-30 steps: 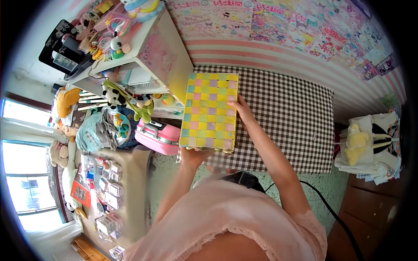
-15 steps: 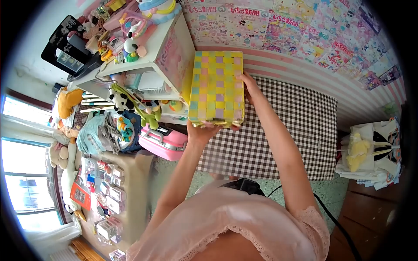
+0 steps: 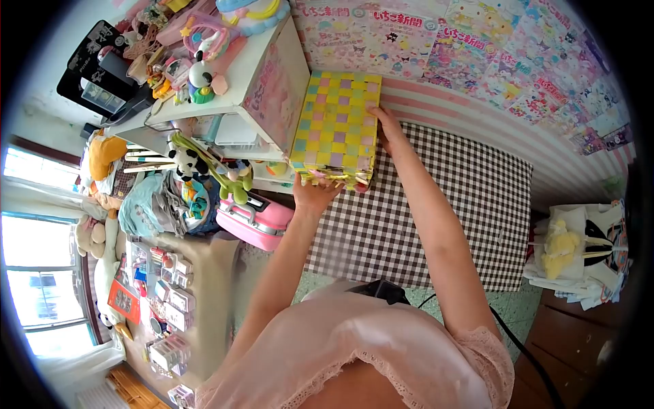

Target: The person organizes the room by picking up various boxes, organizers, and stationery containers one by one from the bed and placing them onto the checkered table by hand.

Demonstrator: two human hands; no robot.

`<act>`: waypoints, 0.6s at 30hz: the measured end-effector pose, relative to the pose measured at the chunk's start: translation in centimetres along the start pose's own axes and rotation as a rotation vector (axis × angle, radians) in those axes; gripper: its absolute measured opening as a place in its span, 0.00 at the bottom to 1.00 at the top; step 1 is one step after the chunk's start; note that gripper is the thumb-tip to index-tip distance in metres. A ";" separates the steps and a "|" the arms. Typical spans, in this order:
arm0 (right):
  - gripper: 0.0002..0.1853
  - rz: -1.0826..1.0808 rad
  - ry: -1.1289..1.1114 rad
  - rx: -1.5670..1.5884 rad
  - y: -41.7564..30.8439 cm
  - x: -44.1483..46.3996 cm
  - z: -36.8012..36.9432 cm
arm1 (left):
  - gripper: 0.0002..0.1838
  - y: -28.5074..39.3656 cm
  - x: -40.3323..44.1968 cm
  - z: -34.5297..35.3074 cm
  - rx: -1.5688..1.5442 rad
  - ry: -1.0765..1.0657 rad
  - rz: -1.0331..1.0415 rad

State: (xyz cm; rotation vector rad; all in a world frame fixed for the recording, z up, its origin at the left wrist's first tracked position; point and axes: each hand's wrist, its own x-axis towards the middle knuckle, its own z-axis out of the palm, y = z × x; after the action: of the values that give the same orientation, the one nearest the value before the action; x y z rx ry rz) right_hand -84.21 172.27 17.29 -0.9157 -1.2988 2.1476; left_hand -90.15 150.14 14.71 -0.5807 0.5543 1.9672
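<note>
A yellow woven box [image 3: 335, 116] with pastel squares stands at the far left end of the checked table, close beside the white shelf unit. My left hand [image 3: 315, 195] is at its near side, fingers curled against the lower front edge. Along the box's right side my right hand [image 3: 387, 129] grips, with the thumb near the top edge and the other fingers mostly hidden. Whether the base rests fully on the black-and-white checked cloth [image 3: 436, 211] is hard to see.
Toys and trinkets crowd the white shelf unit [image 3: 272, 82] on the left. Below it sits a pink case [image 3: 252, 223]. A wall with posters [image 3: 402, 41] rises behind the table. Folded clothes in plastic [image 3: 579, 252] lie at the right. A black cable [image 3: 524, 347] hangs by my right side.
The woven box has shifted slightly away from me and tipped so more of its near side shows. My left fingers moved from beneath it to its front edge.
</note>
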 end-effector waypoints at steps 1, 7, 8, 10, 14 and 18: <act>0.38 -0.016 -0.022 -0.017 0.3 0.4 -0.3 | 0.35 -0.1 0.1 0.0 -0.004 0.001 0.006; 0.42 -0.052 0.134 -0.290 0.1 -1.3 0.2 | 0.36 0.2 -0.7 -1.4 0.152 0.098 0.018; 0.42 -0.062 0.228 -0.414 0.2 -2.7 0.6 | 0.37 0.0 -1.2 -1.0 0.136 0.187 0.046; 0.36 -0.521 0.382 -0.830 1.3 -5.3 1.9 | 0.36 -0.6 -2.5 -0.5 0.134 0.152 0.069; 0.29 -0.896 0.031 -1.571 2.2 -8.6 3.2 | 0.30 -1.7 -2.6 -1.2 0.093 0.074 0.054; 0.27 -0.983 0.052 -1.449 0.9 -10.3 4.5 | 0.24 -2.7 -2.2 -2.1 0.093 0.121 0.032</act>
State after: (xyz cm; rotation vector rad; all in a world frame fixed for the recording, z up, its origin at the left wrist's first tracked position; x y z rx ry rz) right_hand -80.67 162.24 21.07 -0.4695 -2.5081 0.2461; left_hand -86.45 148.53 14.05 -0.6388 0.7304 1.9336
